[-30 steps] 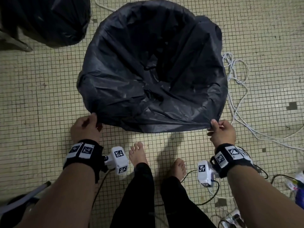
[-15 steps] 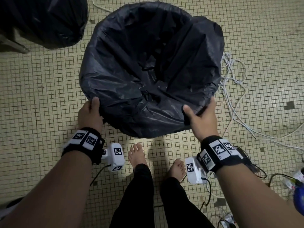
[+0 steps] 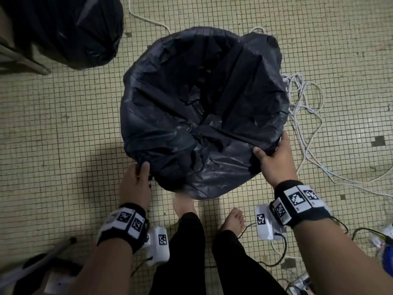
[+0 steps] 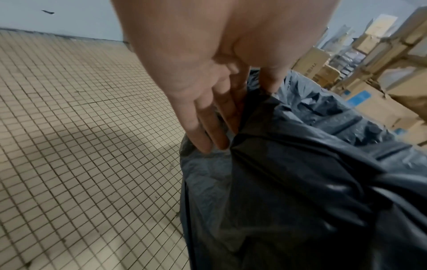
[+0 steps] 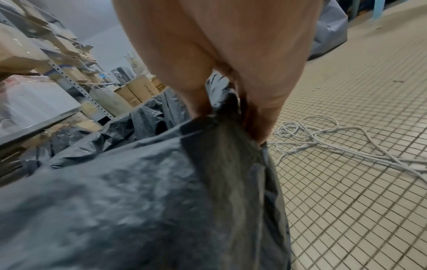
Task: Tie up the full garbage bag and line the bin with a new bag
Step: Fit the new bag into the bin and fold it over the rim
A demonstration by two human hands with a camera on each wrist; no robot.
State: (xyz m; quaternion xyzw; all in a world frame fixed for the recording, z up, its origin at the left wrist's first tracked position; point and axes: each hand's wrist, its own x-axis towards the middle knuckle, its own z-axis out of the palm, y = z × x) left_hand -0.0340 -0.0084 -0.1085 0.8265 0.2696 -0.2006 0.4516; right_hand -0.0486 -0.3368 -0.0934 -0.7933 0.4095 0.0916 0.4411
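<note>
A new black garbage bag is spread open over the bin, which it hides completely. My left hand pinches the bag's near-left edge, thumb on top and fingers lying along the outside of the bag. My right hand grips the near-right rim, thumb inside and fingers outside, with the bag bunched between them. The full tied black bag sits on the floor at the far left.
White cables lie coiled on the tiled floor right of the bin. My bare feet stand just behind it. Shelves with cardboard boxes rise beyond the bin. A metal leg crosses the far left.
Both hands left the stretched front hem and moved up to the rim. The hem now hangs closer round the bin. My left hand then slid toward the near side.
</note>
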